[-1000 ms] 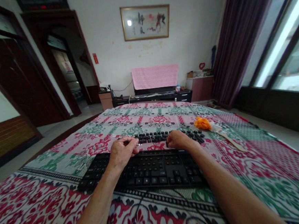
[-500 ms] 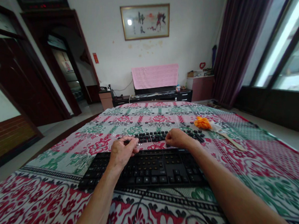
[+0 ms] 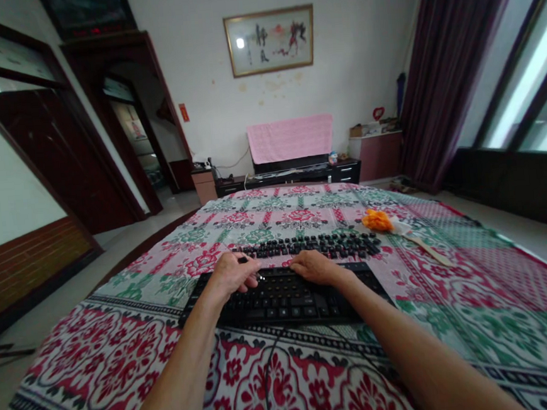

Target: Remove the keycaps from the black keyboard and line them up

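A black keyboard (image 3: 282, 313) lies across the patterned cloth in front of me. Many of its keys are off, and small brownish key posts show in the bare part. Over its upper left part my left hand (image 3: 234, 274) is closed on a small dark tool (image 3: 243, 259) with shiny metal at its tip, its exact kind unclear. At the keyboard's top edge my right hand (image 3: 315, 267) rests palm down, its fingers bent together; anything under the fingertips is hidden. Just beyond both hands, loose black keycaps (image 3: 336, 245) stand in rows on the cloth.
To the right of the keycaps lie an orange bunched cloth (image 3: 377, 220) and a pale wooden stick (image 3: 431, 252) with a whitish end. A black cable (image 3: 268, 373) runs from the keyboard towards me. Farther off, a pink cloth (image 3: 291, 138) covers something on a low cabinet.
My right hand has come back from the keycap rows to the keyboard's top edge. My left hand has moved slightly over the keyboard, still holding the tool. The camera view has shifted.
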A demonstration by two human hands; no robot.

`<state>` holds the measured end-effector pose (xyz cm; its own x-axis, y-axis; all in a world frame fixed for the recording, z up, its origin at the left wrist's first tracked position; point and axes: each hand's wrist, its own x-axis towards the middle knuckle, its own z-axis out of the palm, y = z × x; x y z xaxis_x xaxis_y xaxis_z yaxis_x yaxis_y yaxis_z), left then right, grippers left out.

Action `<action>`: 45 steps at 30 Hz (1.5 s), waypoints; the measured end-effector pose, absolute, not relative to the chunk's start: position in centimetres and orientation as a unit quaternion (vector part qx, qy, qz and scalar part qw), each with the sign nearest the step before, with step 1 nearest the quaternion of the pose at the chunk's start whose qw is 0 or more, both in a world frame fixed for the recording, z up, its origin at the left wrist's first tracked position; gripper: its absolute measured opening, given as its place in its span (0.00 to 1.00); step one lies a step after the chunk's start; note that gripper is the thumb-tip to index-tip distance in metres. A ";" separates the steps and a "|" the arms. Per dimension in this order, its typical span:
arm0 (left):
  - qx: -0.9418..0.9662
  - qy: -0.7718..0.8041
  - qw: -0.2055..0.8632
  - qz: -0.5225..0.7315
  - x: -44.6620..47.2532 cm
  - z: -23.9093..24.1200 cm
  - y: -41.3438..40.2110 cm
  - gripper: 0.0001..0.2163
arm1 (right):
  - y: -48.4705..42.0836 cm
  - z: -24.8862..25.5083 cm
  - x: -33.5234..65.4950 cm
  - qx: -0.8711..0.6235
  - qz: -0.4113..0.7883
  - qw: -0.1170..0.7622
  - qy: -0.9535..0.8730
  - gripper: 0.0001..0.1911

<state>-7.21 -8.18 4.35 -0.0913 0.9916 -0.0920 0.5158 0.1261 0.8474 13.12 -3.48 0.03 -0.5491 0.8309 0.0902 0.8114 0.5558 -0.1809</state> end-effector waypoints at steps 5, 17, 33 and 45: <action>0.594 0.673 0.336 0.284 -7.2 3.6 -8.9 0.10 | -3.2 -0.6 13.3 -0.467 0.058 0.110 -0.876 0.19; 0.600 0.713 0.265 0.249 -6.3 2.1 -8.8 0.09 | -3.1 -0.9 13.4 -0.461 0.067 0.121 -0.877 0.19; 0.613 0.691 0.206 0.323 -6.1 1.3 -8.9 0.11 | -3.3 -0.7 13.3 -0.464 0.067 0.120 -0.875 0.20; 0.627 0.677 0.206 0.325 -3.9 2.1 -9.9 0.09 | -3.7 -1.0 13.3 -0.484 0.065 0.132 -0.863 0.19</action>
